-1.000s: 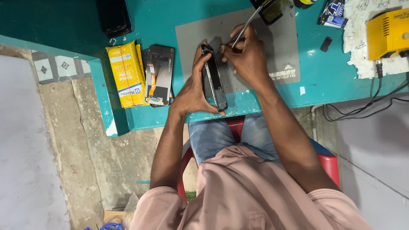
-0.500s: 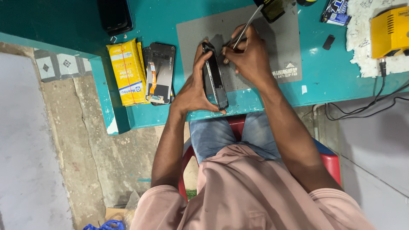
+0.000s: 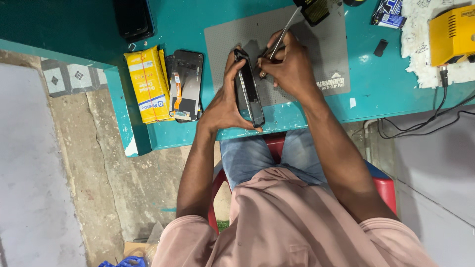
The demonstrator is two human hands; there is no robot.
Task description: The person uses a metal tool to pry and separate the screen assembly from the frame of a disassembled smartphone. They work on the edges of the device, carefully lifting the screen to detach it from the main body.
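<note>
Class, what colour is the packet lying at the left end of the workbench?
The packet is yellow with a small blue-and-white label, shown best in the head view.

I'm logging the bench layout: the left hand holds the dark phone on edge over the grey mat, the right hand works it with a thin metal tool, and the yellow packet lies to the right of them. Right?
Not quite. In the head view the yellow packet lies to the left of the hands, beside an opened phone. The rest stands: the left hand holds the dark phone on edge over the grey mat, and the right hand works it with a thin metal tool.
</note>
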